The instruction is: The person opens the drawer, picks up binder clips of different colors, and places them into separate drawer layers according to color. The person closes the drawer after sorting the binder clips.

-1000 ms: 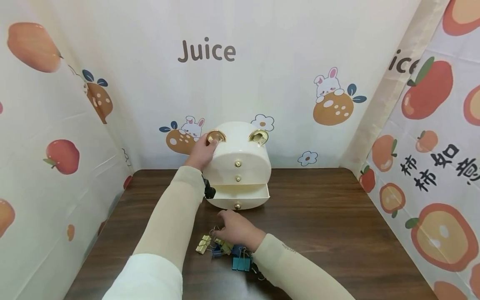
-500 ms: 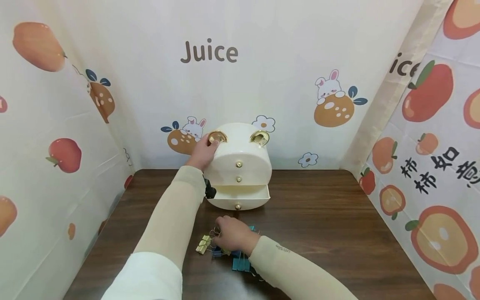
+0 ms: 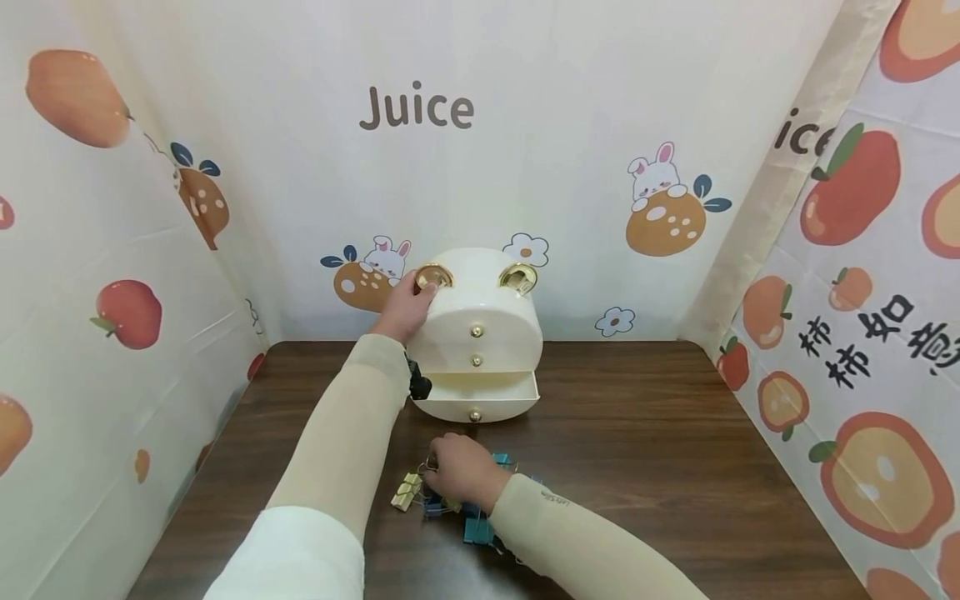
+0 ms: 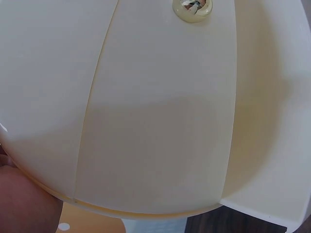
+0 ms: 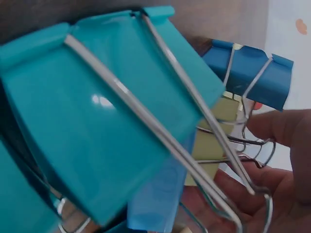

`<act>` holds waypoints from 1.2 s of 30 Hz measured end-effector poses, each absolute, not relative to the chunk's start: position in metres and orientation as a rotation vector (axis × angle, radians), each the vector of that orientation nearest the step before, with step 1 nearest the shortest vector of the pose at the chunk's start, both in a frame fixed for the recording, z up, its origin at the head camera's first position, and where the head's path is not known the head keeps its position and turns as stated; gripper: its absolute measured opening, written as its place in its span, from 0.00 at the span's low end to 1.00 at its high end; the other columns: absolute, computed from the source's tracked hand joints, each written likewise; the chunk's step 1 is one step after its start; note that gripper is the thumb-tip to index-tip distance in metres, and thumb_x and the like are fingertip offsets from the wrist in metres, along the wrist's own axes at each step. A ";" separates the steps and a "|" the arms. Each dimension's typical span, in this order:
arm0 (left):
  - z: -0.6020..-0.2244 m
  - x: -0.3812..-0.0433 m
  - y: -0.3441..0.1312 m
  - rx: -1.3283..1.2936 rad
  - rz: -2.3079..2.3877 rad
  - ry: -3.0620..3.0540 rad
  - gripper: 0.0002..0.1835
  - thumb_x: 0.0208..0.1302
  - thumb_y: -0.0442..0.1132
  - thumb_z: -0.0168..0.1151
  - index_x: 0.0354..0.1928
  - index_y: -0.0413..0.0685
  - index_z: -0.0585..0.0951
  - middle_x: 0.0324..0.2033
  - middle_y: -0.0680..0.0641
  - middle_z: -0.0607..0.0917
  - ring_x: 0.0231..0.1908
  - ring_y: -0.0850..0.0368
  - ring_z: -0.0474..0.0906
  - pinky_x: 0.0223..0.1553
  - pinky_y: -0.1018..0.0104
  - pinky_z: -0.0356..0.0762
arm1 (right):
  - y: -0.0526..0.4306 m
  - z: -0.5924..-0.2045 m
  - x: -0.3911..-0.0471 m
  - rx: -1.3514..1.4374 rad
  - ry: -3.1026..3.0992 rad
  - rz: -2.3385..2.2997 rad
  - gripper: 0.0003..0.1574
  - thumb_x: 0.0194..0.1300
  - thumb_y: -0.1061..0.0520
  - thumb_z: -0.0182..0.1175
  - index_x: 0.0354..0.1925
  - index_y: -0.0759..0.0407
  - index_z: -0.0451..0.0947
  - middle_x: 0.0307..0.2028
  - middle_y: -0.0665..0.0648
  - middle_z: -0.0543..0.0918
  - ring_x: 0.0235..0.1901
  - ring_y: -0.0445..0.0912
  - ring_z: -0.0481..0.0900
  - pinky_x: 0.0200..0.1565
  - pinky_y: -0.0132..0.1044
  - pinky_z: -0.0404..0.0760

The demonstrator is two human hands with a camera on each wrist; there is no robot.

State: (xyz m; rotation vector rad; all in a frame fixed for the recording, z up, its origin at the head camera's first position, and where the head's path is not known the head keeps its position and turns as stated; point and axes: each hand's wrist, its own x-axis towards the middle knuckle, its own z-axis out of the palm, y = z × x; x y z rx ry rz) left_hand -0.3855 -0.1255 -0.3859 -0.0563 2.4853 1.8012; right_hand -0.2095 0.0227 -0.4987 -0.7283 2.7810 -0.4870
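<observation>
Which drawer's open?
The bottom drawer of the white cabinet: it's pulled out, its inside showing, while the top drawer and middle drawer sit closed above it.

Smooth, glossy plastic drawer box (image 3: 477,287); shiny teal clip (image 5: 82,126) with smooth metal handles (image 5: 121,93); wood-grained tabletop (image 3: 637,458), apparently satin
</observation>
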 end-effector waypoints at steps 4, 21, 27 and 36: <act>-0.387 -0.386 -0.126 -0.064 1.805 2.473 0.28 0.81 0.54 0.50 0.78 0.60 0.64 0.70 0.51 0.72 0.63 0.49 0.71 0.66 0.42 0.68 | 0.020 -0.503 -0.209 -0.731 2.815 -0.501 0.09 0.71 0.53 0.64 0.33 0.54 0.80 0.29 0.48 0.75 0.26 0.40 0.70 0.30 0.36 0.73; -0.387 -0.387 -0.125 -0.055 1.815 2.472 0.28 0.81 0.54 0.50 0.78 0.60 0.64 0.71 0.51 0.71 0.64 0.50 0.70 0.67 0.42 0.66 | 0.024 -0.480 -0.215 -0.620 2.763 -0.838 0.10 0.75 0.55 0.61 0.34 0.54 0.76 0.25 0.47 0.74 0.22 0.40 0.71 0.27 0.36 0.73; -0.385 -0.383 -0.125 -0.055 1.822 2.464 0.28 0.81 0.53 0.50 0.78 0.60 0.64 0.72 0.51 0.71 0.65 0.49 0.70 0.68 0.43 0.65 | 0.032 -0.473 -0.223 -0.590 2.716 -1.034 0.12 0.76 0.54 0.60 0.32 0.52 0.75 0.24 0.48 0.75 0.20 0.41 0.71 0.26 0.37 0.72; -0.385 -0.383 -0.125 -0.037 1.817 2.474 0.26 0.82 0.52 0.49 0.76 0.58 0.66 0.71 0.49 0.72 0.64 0.49 0.70 0.68 0.45 0.65 | 0.044 -0.465 -0.233 -0.550 2.553 -1.346 0.11 0.77 0.51 0.58 0.37 0.54 0.77 0.30 0.50 0.77 0.28 0.43 0.73 0.33 0.39 0.73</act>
